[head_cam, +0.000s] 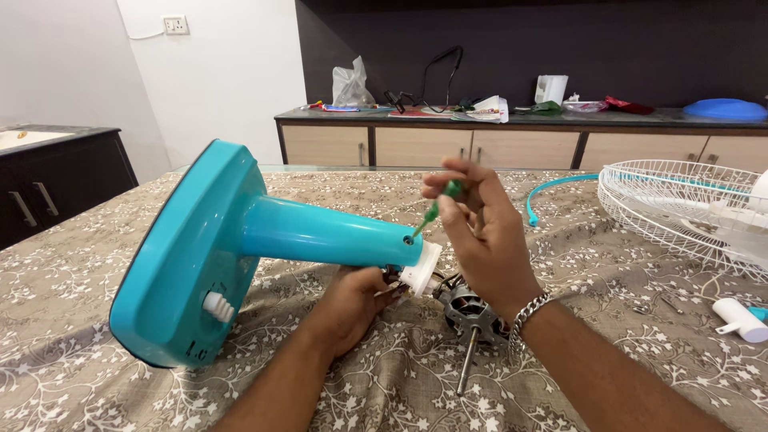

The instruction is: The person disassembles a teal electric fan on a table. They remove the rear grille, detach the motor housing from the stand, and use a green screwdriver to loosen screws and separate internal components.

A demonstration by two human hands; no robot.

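Turquoise plastic fan base (192, 248) lies tipped on our tablecloth, rigid, smooth, probably light; grip its neck | our left hand (352, 300) cups white collar (422, 268) | our right hand (480, 232) pinches green screwdriver (436, 210), tip in neck hole.

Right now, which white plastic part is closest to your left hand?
The white neck piece at the teal stand's narrow end, beside the left hand. The white knob sits on the base; the white cylinder lies far right.

A single head-worn camera looks forward and slightly down across the cloth-covered table (96, 264), close above the hands near its near edge, facing the far edge, the wall cabinet (480, 146) and dark wall beyond.
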